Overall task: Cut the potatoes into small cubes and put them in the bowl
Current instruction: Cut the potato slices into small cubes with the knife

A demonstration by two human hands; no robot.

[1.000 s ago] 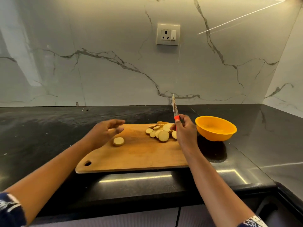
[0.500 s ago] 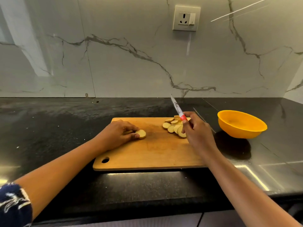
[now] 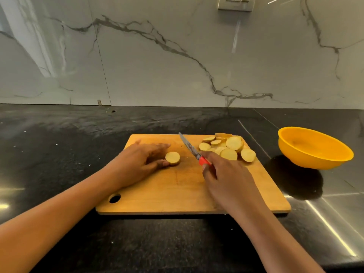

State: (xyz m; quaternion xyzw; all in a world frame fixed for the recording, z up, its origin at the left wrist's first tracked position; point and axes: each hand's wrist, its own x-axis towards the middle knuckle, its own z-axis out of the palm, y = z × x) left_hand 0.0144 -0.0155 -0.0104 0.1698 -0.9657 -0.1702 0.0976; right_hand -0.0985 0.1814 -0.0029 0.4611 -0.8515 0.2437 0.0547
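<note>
A wooden cutting board lies on the black counter. One round potato slice rests flat near the board's middle, and my left hand holds it by its left edge with thumb and fingertips. My right hand grips a knife by its red handle, the blade pointing up and left, just right of that slice and above the board. A pile of several potato slices sits at the board's far right corner. An orange bowl stands on the counter to the right; nothing shows inside it.
The black stone counter runs to a marble backsplash wall with a socket at the top. The counter's front edge is close below the board.
My left hand has settled on the single slice and holds it. My right hand brought the knife down and left, from beside the pile towards that slice. The camera tilted down.
</note>
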